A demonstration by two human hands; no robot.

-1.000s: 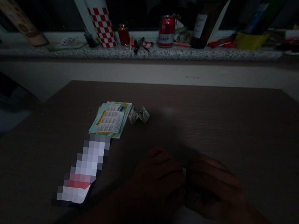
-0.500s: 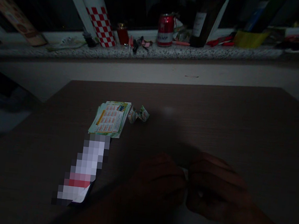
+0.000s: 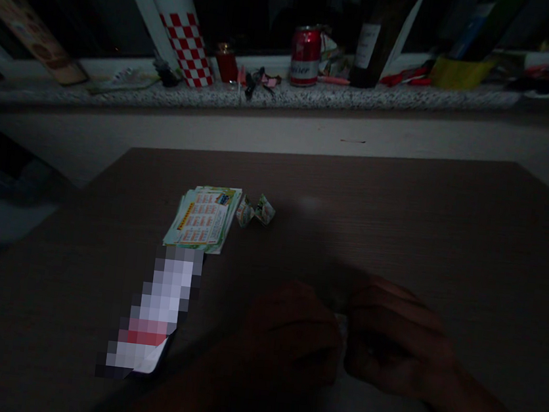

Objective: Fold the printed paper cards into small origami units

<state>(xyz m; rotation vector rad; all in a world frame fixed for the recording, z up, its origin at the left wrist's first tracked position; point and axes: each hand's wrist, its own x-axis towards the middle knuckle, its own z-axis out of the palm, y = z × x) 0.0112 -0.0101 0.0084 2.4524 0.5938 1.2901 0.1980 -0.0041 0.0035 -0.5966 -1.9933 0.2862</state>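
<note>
Both hands are close together over the dark wooden table, their fingers curled inward. Between them a pale sliver of paper [image 3: 341, 321] shows, mostly covered by the fingers. My left hand [image 3: 297, 331] is closed on one side of it, deep in shadow. On the other side my right hand [image 3: 398, 339] is also closed, thumb and fingers pinched together. Farther off to the left lies a stack of printed paper cards [image 3: 203, 219] with calendar-like grids. Beside the stack sit folded paper pieces [image 3: 255, 211] in a bow shape.
A lit phone [image 3: 163, 312], its screen blurred out, lies left of my hands. Along the granite windowsill [image 3: 287, 98] stand a red-and-white checkered bottle [image 3: 186, 47], a red can [image 3: 305, 57], a dark container [image 3: 371, 52] and a yellow holder [image 3: 461, 73].
My hands have shifted very slightly around the paper, and the right fingers look a little more drawn in. The things on the table and sill are as before.
</note>
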